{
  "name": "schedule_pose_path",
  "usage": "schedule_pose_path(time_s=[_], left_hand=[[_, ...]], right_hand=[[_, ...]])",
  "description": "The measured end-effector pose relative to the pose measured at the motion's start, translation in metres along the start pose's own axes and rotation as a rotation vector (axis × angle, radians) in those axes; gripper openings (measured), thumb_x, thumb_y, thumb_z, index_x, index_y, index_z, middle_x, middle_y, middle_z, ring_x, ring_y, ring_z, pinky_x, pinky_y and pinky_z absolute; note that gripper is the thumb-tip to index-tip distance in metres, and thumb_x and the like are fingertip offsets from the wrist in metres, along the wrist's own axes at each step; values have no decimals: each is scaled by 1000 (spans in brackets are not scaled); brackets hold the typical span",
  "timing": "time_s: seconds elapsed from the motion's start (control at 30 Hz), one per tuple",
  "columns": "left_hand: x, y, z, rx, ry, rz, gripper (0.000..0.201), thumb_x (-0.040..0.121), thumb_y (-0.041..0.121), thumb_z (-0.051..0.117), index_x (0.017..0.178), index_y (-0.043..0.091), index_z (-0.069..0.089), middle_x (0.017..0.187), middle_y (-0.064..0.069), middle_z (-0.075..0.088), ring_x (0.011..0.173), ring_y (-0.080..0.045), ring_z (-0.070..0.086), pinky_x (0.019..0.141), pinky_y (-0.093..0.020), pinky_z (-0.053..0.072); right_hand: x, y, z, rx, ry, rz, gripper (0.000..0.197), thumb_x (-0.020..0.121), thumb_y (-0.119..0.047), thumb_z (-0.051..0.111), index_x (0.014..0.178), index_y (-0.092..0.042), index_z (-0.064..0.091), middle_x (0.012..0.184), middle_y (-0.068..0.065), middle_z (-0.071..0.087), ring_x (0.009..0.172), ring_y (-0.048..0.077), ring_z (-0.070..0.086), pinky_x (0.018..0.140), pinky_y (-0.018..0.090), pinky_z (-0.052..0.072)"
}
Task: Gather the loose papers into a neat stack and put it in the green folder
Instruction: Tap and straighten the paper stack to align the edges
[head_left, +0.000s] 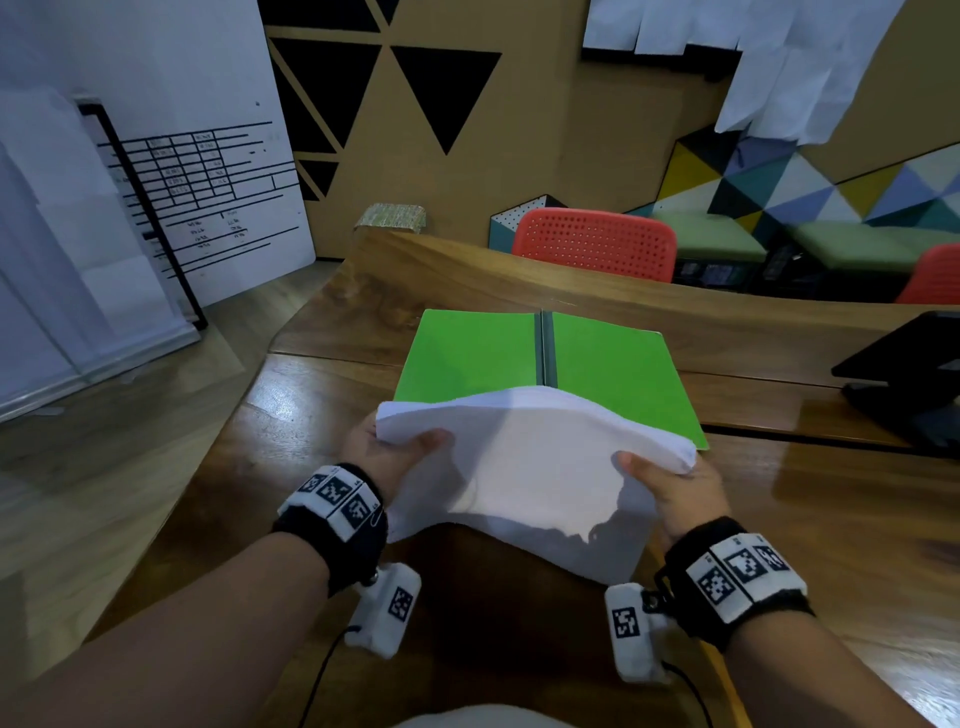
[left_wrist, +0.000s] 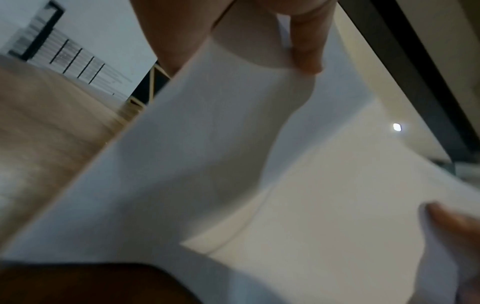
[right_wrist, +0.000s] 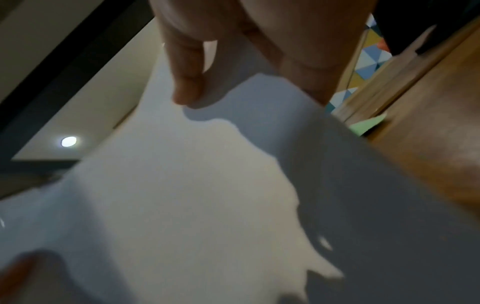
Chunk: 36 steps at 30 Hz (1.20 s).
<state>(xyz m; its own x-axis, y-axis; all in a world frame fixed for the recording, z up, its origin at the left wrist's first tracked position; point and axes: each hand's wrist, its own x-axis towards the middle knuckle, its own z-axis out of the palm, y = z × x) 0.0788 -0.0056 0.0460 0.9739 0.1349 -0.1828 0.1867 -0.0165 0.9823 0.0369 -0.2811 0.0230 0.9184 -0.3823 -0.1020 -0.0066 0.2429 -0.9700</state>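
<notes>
A stack of white papers (head_left: 524, 467) is held up off the table, tilted, its far edge over the near part of the green folder (head_left: 478, 353). The folder lies open and flat on the wooden table (head_left: 831, 519). My left hand (head_left: 395, 454) grips the stack's left edge, thumb on top. My right hand (head_left: 670, 483) grips the right edge the same way. The wrist views show the paper stack (left_wrist: 233, 164) (right_wrist: 182, 185) with a thumb (left_wrist: 306, 51) (right_wrist: 187, 82) pressed on it. A corner of the green folder (right_wrist: 366, 125) peeks out past the sheets.
A black laptop or stand (head_left: 904, 374) sits on the table at right. Red chairs (head_left: 597, 244) stand behind the far edge. A whiteboard (head_left: 197, 171) leans on the floor at left. The table's left edge runs diagonally near my left arm.
</notes>
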Motion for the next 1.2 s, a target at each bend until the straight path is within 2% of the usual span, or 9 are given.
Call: schedule_pose_path(time_s=[0.13, 0.23, 0.43, 0.6, 0.7, 0.87, 0.97, 1.07, 1.2], left_hand=[[-6, 3, 0, -214, -47, -20, 24, 63, 2, 80, 84, 9, 71, 82, -10, 76, 85, -34, 70, 77, -50, 57], [-8, 7, -3, -78, -33, 18, 21, 70, 0, 75, 82, 15, 65, 77, -4, 74, 82, -28, 64, 68, -33, 56], [-21, 24, 3, 631, -95, 8, 29, 96, 19, 42, 122, 10, 53, 123, 0, 57, 118, -16, 52, 93, -20, 37], [-4, 7, -5, 212, -34, -41, 35, 69, 12, 78, 99, 10, 61, 108, -19, 68, 90, -23, 62, 81, -32, 54], [-2, 16, -10, 276, 64, 7, 49, 61, 20, 84, 102, 14, 58, 86, -2, 64, 91, -24, 62, 67, -26, 54], [-26, 58, 2, 929, 151, 478, 114, 46, 73, 69, 140, 30, 20, 147, 3, 29, 137, -18, 28, 117, -45, 16], [-43, 94, 26, 1057, -212, 699, 73, 65, 63, 65, 127, 29, 48, 124, 4, 59, 117, -19, 53, 104, -36, 37], [-40, 103, 33, 919, -428, 608, 17, 79, 38, 67, 80, 21, 68, 68, 4, 61, 70, -17, 58, 67, -29, 46], [-33, 91, 25, 733, -349, 613, 35, 75, 33, 73, 47, 24, 52, 44, 13, 45, 45, 1, 41, 50, -20, 34]], right_hand=[[-8, -15, 13, 42, 104, -57, 27, 67, 6, 74, 77, -17, 64, 59, -12, 72, 67, 18, 66, 61, 21, 57], [-11, -14, 16, -22, 116, -58, 30, 68, 10, 71, 77, -17, 63, 61, -8, 72, 69, 18, 66, 71, 28, 57], [-13, -7, 13, -24, 153, 40, 29, 66, 9, 74, 81, -13, 65, 78, 3, 69, 87, 30, 64, 91, 45, 50], [-14, -13, 13, -52, 126, 21, 28, 67, 9, 73, 80, -15, 65, 78, 2, 69, 82, 27, 64, 86, 39, 52], [-14, -28, 14, -137, 99, -59, 27, 67, 7, 74, 74, -17, 65, 63, -7, 71, 72, 21, 63, 76, 34, 53], [-41, -69, 45, -490, -18, -299, 21, 68, -9, 79, 62, -26, 69, 65, -8, 71, 76, 25, 65, 78, 35, 53], [-62, -94, 71, -784, -88, -525, 5, 71, -20, 76, 72, -22, 72, 72, 0, 70, 76, 24, 65, 73, 35, 51], [-67, -107, 81, -861, -111, -632, 19, 71, -25, 75, 62, -30, 60, 61, -7, 60, 67, 20, 58, 65, 33, 46], [-47, -117, 63, -1111, -218, -406, 25, 69, -35, 77, 68, -16, 60, 70, 5, 64, 74, 27, 59, 70, 37, 49]])
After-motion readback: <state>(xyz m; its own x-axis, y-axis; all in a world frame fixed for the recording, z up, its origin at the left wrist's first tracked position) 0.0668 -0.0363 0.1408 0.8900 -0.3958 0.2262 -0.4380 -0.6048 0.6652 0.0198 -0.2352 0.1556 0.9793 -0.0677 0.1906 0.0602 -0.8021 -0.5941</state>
